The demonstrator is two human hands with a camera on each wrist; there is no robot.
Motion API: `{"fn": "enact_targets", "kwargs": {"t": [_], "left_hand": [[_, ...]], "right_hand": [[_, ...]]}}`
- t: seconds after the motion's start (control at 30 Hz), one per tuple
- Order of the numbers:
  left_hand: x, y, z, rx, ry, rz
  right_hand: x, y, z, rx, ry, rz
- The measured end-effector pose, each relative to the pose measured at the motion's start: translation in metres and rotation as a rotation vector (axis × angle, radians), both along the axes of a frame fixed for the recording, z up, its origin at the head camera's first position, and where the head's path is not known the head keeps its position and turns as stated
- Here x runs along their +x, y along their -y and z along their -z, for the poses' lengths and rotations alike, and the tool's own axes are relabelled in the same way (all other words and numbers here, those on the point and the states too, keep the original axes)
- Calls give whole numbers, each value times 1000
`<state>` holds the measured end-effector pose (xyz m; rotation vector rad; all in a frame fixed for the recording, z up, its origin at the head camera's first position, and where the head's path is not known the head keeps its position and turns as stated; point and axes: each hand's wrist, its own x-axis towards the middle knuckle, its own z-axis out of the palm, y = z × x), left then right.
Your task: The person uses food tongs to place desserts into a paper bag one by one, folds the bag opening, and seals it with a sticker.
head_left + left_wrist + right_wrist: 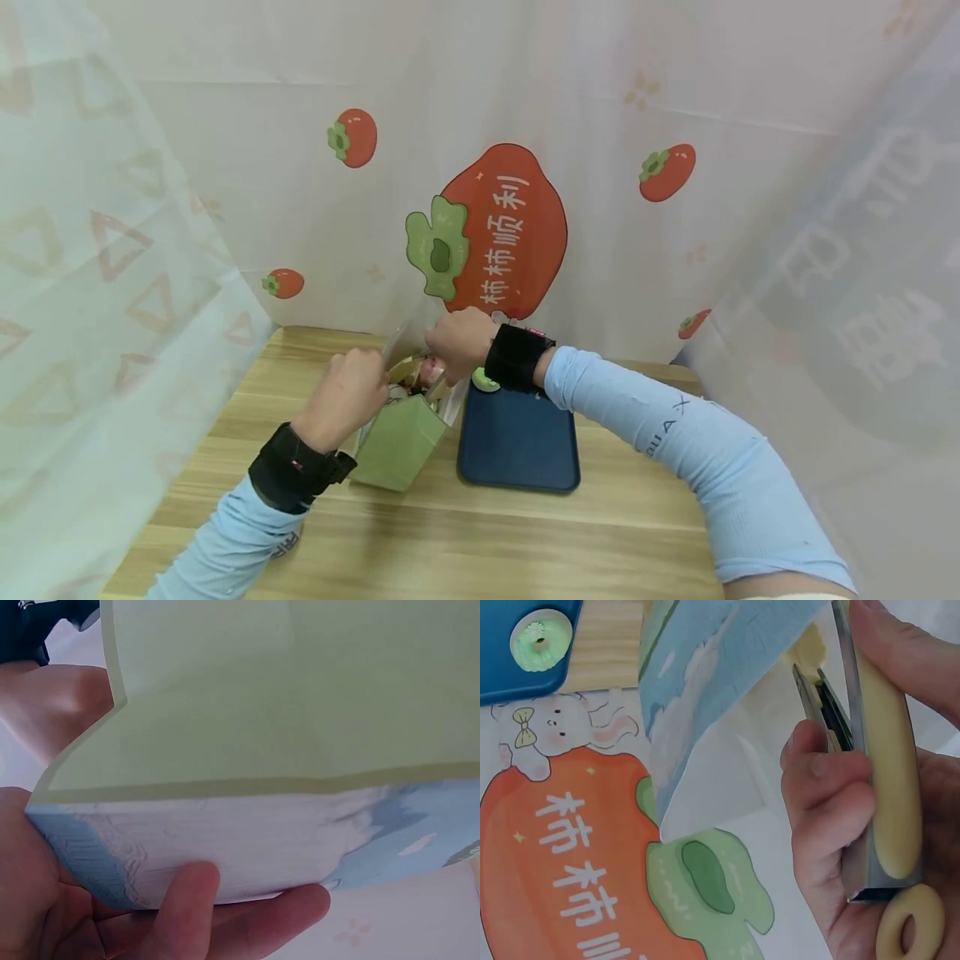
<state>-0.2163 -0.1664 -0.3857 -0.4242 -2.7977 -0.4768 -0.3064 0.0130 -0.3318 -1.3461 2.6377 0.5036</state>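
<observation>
A green paper bag (399, 442) stands on the table, its top gaping and several small, partly hidden things inside. My left hand (348, 396) grips the bag's left edge; the left wrist view has my fingers (191, 907) curled along its blue-and-white printed side. Above the opening is my right hand (463, 340), which holds metal tongs (889, 772) with yellow grips and a pull ring. Near the tong tips a yellow piece (808, 649) shows; whether they pinch it I cannot tell.
Right of the bag a dark blue tray (517, 450) lies on the wooden table (420, 550). On it sits a green toy donut (534, 661) near the far left corner. Behind hangs a pale curtain (247, 125) printed with persimmons; more cloth hangs at both sides.
</observation>
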Motion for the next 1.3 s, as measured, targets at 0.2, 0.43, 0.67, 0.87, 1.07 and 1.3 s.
{"fn": "enact_targets", "kwargs": {"t": [0.2, 0.43, 0.67, 0.87, 1.07, 1.3], "left_hand": [[-3, 1, -2, 20, 20, -22], [-5, 5, -5, 4, 17, -25], [-4, 8, -6, 22, 18, -21], [-2, 9, -5, 27, 35, -15], [-2, 8, -3, 38, 46, -7], [-2, 6, -1, 28, 56, -16]], "right_hand": [[5, -21, -32, -70, 14, 41], [6, -74, -68, -292, 26, 150], [-1, -147, -51, -632, 152, 276], [-19, -195, 15, -760, 287, 396], [-28, -218, 79, -937, 614, 613], [-36, -227, 131, -962, 686, 646]]}}
